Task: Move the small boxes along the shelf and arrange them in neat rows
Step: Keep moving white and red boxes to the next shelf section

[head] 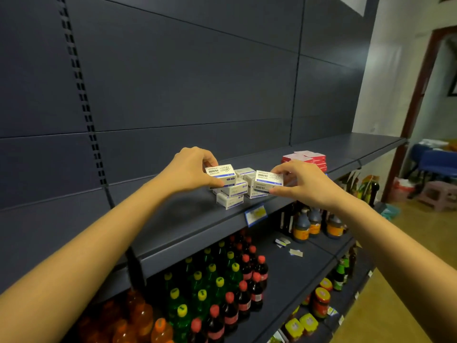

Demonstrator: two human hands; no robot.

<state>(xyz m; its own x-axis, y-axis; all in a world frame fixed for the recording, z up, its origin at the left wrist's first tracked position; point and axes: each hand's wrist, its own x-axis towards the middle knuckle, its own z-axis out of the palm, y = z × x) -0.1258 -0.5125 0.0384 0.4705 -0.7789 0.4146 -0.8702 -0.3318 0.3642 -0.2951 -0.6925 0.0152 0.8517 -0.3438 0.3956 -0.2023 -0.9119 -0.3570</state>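
**Here, a small box in each hand at a dark shelf (188,219)**

We look down along two bare forearms stretched toward a blue-grey metal shop shelf with a tall dark back panel (188,78).

Our left hand (190,169) pinches a white box (220,173) with blue trim. The thumb is under its near edge and the curled fingers are over its far side. The box sits level at the top of the pile, and we cannot tell whether it touches the boxes beneath.

Our right hand (304,184) pinches a second white box (268,178) in the same way, thumb low and fingertips on top. It is just to the right of the first box and tilted slightly toward us.

Between and below the two lies a loose pile of small boxes (233,194), all matching. It is near the shelf's front edge, with some boxes stacked and turned at different angles.

Farther along the shelf, behind the right hand, is a low stack of red boxes (306,158). A blue-framed price tag (256,215) hangs on the shelf's front lip, below the pile.

On the lower shelf stand green bottles (197,293) with yellow caps and dark bottles (247,280) with red caps. Orange bottles (138,315) are at the left. What seem to be sauce bottles (309,224) with orange labels are at the right.
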